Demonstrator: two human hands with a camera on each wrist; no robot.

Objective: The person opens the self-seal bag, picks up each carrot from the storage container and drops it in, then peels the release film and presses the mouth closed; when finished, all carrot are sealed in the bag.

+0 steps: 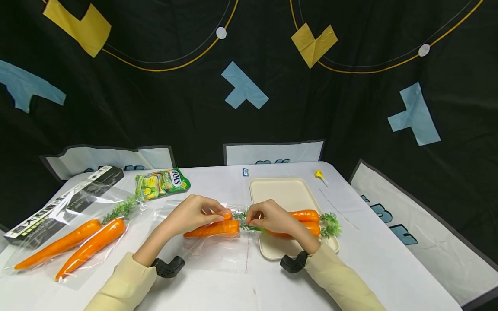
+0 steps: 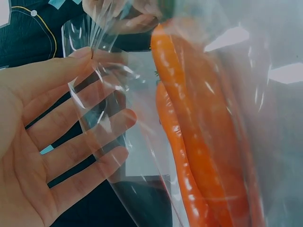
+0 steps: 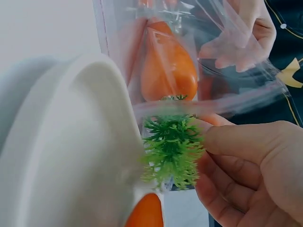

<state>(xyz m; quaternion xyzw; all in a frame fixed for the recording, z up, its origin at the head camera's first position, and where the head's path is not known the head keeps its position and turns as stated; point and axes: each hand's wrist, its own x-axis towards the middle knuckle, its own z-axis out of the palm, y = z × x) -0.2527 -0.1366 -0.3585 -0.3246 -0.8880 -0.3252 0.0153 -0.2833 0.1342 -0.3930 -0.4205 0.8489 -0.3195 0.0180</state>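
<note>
While the left hand [image 1: 193, 214] rests on the clear plastic bag [image 1: 218, 242] with its fingers pinching the film at the bag's mouth, the right hand [image 1: 272, 217] pinches the green leafy top [image 3: 173, 144] of a carrot [image 1: 213, 229] that lies partly inside this bag. It seems that the mouth is held open this way so that the carrot can pass through it without the film folding. In the left wrist view the left fingers [image 2: 71, 142] are spread, with the thin film lying across them, and two orange carrots show through the plastic just beside them. In the right wrist view the thumb and fingers of the right hand close on the green top, just at the bag's opening.

The bag lies flat on the white table [image 1: 362, 242], between the two hands and touching the left edge of the cream tray [image 1: 280, 190]. This tray holds two more carrots [image 1: 307, 220], whose green tops point to the right. On the left side, a second clear bag [image 1: 70, 233] contains two carrots [image 1: 83, 244], and it looks sealed. Behind it lies a green candy packet [image 1: 161, 183].
</note>
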